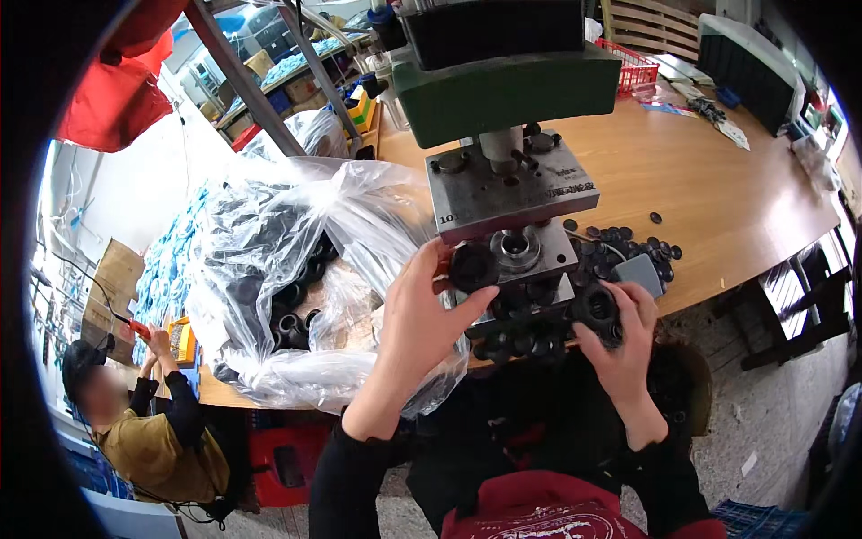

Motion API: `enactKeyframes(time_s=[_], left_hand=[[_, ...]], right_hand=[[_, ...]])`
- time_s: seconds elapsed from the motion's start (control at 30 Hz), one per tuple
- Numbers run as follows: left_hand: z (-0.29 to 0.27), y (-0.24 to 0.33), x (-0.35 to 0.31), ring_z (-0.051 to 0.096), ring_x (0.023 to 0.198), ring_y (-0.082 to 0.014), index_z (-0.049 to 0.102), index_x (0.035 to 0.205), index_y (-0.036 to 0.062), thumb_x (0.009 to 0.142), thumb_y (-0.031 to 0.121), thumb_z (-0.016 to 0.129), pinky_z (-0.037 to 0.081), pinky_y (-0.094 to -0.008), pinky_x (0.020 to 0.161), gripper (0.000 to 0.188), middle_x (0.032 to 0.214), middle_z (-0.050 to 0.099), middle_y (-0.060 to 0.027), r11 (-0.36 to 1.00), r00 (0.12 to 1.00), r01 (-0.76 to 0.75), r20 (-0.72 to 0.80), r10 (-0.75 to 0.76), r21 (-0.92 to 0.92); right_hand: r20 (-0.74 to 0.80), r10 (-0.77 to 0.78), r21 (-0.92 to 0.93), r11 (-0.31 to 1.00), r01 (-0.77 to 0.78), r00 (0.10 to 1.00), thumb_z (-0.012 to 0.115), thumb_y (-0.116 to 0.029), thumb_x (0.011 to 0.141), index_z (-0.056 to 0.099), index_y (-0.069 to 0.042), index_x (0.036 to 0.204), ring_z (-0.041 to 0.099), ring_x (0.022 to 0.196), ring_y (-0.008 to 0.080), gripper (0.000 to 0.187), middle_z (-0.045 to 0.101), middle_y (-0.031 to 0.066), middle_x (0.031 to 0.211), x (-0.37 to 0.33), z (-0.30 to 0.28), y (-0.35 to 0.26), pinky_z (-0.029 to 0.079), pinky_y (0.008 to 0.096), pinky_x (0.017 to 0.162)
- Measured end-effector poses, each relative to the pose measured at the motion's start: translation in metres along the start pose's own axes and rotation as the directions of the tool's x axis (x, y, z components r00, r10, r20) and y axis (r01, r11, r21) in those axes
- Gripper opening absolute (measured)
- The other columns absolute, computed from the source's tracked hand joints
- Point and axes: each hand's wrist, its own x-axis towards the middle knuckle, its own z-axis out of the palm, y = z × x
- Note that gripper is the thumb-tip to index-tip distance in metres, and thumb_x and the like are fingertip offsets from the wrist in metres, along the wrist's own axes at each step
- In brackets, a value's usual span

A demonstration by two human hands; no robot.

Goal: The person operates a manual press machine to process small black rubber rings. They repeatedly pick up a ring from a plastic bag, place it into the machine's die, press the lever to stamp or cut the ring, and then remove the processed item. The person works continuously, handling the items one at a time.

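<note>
Black round hollow part (pixel 595 306), right hand (pixel 627 352)

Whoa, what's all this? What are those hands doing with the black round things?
Someone is sitting or standing at a green machine. Their left hand holds a round black piece near its metal base, and their right hand holds another round black piece. Small black discs lie on the table to the right. On the left, a clear plastic bag has more black pieces inside.
</note>
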Motion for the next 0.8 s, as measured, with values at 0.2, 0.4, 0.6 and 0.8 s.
enactKeyframes(time_s=[0.2,0.4,0.6,0.8], left_hand=[[0.029,-0.010,0.031,0.065,0.088,-0.0181,0.063,0.111,-0.0042,0.075,0.018,0.081,0.050,-0.0307,0.080,0.046,0.099,0.070,-0.0120,0.988,0.998,-0.063,0.033,0.059,0.144],[0.047,-0.010,0.047,0.064,0.084,-0.0200,0.064,0.107,-0.0019,0.073,0.021,0.082,0.049,-0.0323,0.076,0.045,0.095,0.069,-0.0120,0.969,0.991,-0.135,0.034,0.131,0.206],[0.064,-0.018,0.037,0.062,0.095,-0.0298,0.061,0.109,-0.0013,0.073,0.028,0.081,0.048,-0.0385,0.081,0.050,0.101,0.065,-0.0158,0.887,0.962,-0.190,-0.102,0.254,0.421],[0.054,-0.015,0.005,0.060,0.095,-0.0276,0.057,0.117,0.0001,0.076,0.029,0.081,0.049,-0.0370,0.082,0.056,0.106,0.062,-0.0142,0.931,0.939,-0.185,-0.224,0.262,0.314]], right_hand=[[0.185,0.523,-0.473,0.790,-0.391,0.832,0.074,-0.040,0.082,0.049,-0.008,0.135,0.037,0.128,0.0376,0.067,0.040,0.0201,0.139,-0.156,-0.055,0.172,0.033,0.0490,0.105],[0.161,0.618,-0.525,0.713,-0.464,0.769,0.065,-0.038,0.091,0.046,-0.009,0.140,0.032,0.136,0.0388,0.061,0.034,0.0201,0.148,-0.180,-0.080,0.190,0.035,0.0500,0.106],[0.062,0.158,-0.264,0.955,-0.137,0.986,0.055,-0.023,0.098,0.049,-0.005,0.136,0.041,0.132,0.0309,0.043,0.050,0.0145,0.138,-0.051,-0.060,0.128,0.035,0.0429,0.107],[0.301,0.149,-0.567,0.822,0.051,0.942,0.042,-0.039,0.101,0.051,-0.006,0.136,0.039,0.136,0.0274,0.049,0.047,0.0109,0.144,0.019,-0.018,0.106,0.023,0.0429,0.114]])
